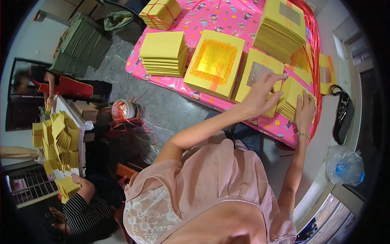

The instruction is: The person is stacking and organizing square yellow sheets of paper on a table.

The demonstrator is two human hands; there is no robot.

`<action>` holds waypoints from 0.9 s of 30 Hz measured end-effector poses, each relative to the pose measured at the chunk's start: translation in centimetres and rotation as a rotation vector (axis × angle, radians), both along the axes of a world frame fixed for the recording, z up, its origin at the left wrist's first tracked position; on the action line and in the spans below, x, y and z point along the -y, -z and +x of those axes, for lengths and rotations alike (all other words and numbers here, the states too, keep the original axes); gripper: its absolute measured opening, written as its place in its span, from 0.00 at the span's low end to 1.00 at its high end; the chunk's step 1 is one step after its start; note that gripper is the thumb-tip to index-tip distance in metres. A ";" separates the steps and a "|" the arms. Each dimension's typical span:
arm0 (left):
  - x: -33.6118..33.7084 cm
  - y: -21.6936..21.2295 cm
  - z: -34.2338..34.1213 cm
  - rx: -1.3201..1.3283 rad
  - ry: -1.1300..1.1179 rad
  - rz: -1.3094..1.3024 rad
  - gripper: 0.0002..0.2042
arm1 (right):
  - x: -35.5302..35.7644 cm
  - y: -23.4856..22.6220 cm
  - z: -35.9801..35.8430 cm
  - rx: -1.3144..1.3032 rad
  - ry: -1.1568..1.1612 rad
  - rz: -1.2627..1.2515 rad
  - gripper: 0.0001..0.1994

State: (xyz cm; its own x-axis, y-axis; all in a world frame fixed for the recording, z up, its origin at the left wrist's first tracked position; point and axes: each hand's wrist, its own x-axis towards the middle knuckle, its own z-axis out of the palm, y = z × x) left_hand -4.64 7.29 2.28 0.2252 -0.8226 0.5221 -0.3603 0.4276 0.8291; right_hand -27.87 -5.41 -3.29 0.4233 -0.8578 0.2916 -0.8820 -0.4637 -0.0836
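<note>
1. Where the pink tablecloth (pixel 170 79) nears the table's right end, a small stack of yellow paper (pixel 293 96) lies just beside a sheet with a silver square (pixel 258 73).
2. The right hand (pixel 305 109) rests on that stack's near edge, fingers open and flat on the top sheet.
3. The left hand (pixel 260 94) hovers over the silver-square sheet, fingers spread and loosely curled, gripping nothing.
4. A stack with a gold square (pixel 214 61) lies left of it, then a plain yellow pile (pixel 163 53).
5. A tall yellow stack (pixel 281 28) stands behind, with red string (pixel 313 49) along the table's right edge.
6. At the far left, another person's hand (pixel 77 179) touches folded yellow papers (pixel 61 140).
</note>
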 end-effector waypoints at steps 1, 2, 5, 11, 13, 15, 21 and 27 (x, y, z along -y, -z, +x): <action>-1.5 -1.3 1.6 -0.076 -0.059 0.039 0.19 | 0.0 -0.9 0.3 0.021 0.011 0.050 0.23; -2.7 -1.6 3.3 -0.049 -0.149 -0.003 0.18 | 0.1 -1.7 0.5 0.040 0.026 0.096 0.23; -6.2 -2.1 8.1 -0.041 -0.382 0.062 0.17 | 1.5 -2.4 -0.4 0.112 -0.040 0.119 0.23; -11.1 2.7 16.7 -0.288 -0.742 0.058 0.19 | 0.5 -5.9 2.7 0.263 -0.166 -0.058 0.20; -12.7 4.6 18.8 -0.459 -0.868 0.103 0.23 | -0.4 -7.6 5.5 0.308 -0.274 -0.026 0.18; -13.7 6.8 20.6 -0.565 -0.971 0.154 0.26 | -1.5 -9.0 9.5 0.379 -0.433 0.037 0.15; -15.2 8.8 23.2 -1.040 -0.829 0.151 0.42 | -3.6 -9.7 25.3 0.395 -0.871 0.045 0.15; -14.3 9.2 24.4 -1.413 -0.718 0.255 0.54 | -6.4 -6.7 39.6 0.331 -1.118 -0.010 0.18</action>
